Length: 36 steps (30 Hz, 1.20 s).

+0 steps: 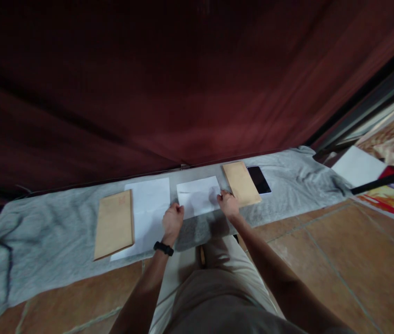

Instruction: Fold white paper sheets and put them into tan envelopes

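Nearest, the left hand point(172, 220) and right hand point(229, 204) hold the white sheet point(198, 195) at its 7 and 3 o'clock corners on the grey cloth point(54, 241), fingers seemingly curled pinching its edges, mid-fold; next needs aligned corners; brown envelope point(242, 183) beyond at 1 o'clock.

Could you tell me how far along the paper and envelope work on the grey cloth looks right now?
Already laid out: a brown envelope on the larger white sheets, a second brown envelope beside a dark phone. In hand: the left hand and right hand grip the folded white sheet by its near corners. Left: no paper visibly sits inside either envelope.
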### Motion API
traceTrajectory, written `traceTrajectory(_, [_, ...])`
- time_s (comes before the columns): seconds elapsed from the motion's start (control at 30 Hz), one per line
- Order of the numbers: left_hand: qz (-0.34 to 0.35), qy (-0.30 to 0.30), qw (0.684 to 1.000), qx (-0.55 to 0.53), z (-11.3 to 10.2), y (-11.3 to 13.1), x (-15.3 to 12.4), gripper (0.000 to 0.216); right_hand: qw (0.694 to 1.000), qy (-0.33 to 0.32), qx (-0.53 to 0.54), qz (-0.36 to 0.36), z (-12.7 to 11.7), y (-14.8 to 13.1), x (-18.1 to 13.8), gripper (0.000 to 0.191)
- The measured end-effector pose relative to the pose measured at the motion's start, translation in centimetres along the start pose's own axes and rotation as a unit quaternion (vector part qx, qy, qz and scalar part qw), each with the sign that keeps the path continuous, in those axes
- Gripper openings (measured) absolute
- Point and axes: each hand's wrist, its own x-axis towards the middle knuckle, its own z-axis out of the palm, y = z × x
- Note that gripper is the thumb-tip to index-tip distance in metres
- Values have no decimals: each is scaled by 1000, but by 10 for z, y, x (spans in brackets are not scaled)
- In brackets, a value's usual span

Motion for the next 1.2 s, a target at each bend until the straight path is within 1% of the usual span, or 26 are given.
traceTrajectory(0.17, [-4, 7, 999, 31, -3, 6, 4, 29, 1000, 8, -7, 1, 0, -5, 7, 30])
traceTrajectory(0.37, [-18, -5, 999, 33, -7, 10, 17, 29, 1000, 12, -20, 6, 0, -8, 18, 29])
traceTrajectory(0.57, [-18, -2, 1000, -6, -3, 8, 32, 27, 999, 25, -30, 2, 0, -12, 29, 31])
traceTrajectory(0.73, [-22, 1, 996, -83, 3, 2, 47, 21, 999, 34, -32, -6, 0, -18, 39, 30])
traceTrajectory(0.8, [-16, -3, 994, -104, 5, -2, 51, 22, 999, 37, -32, -8, 1, -19, 43, 30])
traceTrajectory(0.93, [-6, -32, 989, -145, 9, -10, 54, 28, 999, 40, -31, -6, 4, -21, 46, 30])
traceTrajectory(1.03, [-1, -54, 985, -165, 11, -15, 55, 24, 999, 43, -31, -6, 6, -20, 46, 32])
traceTrajectory(1.2, [-3, -53, 985, -163, 15, -19, 56, 18, 998, 53, -37, -10, 10, -20, 47, 32])
